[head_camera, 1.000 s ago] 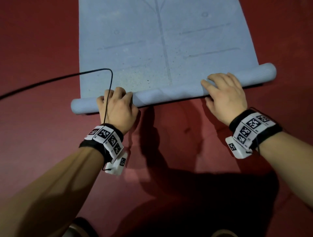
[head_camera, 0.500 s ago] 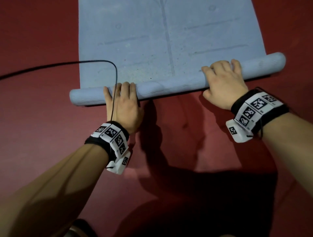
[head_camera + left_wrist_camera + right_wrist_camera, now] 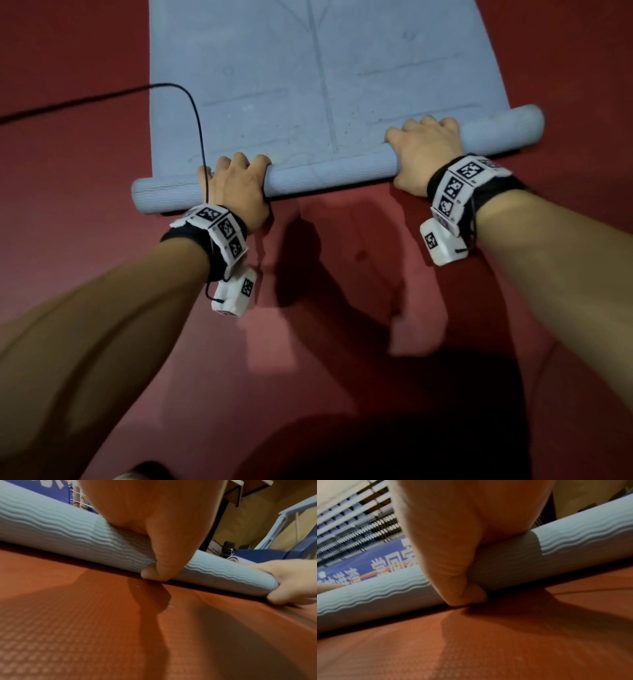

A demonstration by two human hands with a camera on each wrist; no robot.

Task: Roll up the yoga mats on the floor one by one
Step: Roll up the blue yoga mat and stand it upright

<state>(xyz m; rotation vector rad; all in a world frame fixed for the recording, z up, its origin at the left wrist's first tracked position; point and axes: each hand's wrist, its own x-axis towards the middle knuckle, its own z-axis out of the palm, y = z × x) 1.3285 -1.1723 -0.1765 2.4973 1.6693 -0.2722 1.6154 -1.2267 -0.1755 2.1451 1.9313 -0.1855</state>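
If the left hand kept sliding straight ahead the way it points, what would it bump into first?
Nothing new, most likely: the left hand already grips the rolled part of the blue yoga mat; ahead lies only its flat, unrolled part.

Mat roll crosswise on floor, unrolled part beyond (cable crossing its left).

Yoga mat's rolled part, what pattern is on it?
Wavy ridges on the light blue yoga mat, clearest in the left wrist view.

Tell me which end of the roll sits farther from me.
The end beyond the right hand: the rolled mat slants, its left-hand end lying nearer.
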